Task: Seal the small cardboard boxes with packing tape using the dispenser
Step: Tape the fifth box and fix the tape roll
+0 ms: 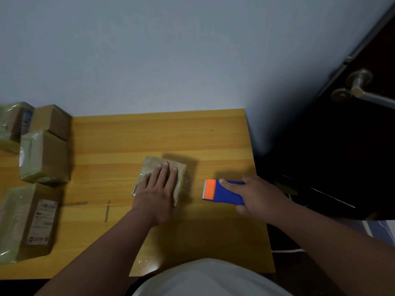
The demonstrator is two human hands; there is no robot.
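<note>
The left hand [157,192] lies flat, fingers straight and slightly spread, pressing down on a small cardboard box [181,170] wrapped in shiny tape in the middle of the wooden table [128,142]. Just right of that box, apart from it, the right hand [259,197] curls around a blue tape dispenser [224,194], thumb on top, its orange toothed end pointing toward the box. Well left of the pressing hand, four more taped boxes [44,159] sit grouped at the table's edge.
</note>
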